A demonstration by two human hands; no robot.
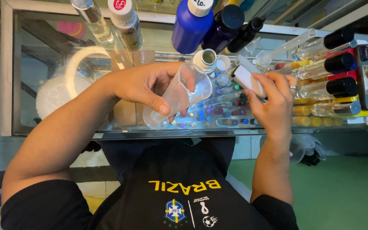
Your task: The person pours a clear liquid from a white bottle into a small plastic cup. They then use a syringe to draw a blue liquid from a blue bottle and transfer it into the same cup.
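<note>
Black shirt [179, 187] fills the bottom of the view, with both forearms reaching over a glass-topped table [9, 76].

Left hand [143, 85] grips a clear plastic cup [179, 96], tilted on its side with its mouth toward the right hand [273, 93]. That hand pinches a small white bottle [248, 80], tipped toward the cup's rim and just beside it. Below them lie rows of small vials with coloured caps [218, 110]; a blue bottle [190, 25] stands at the far edge.
</note>
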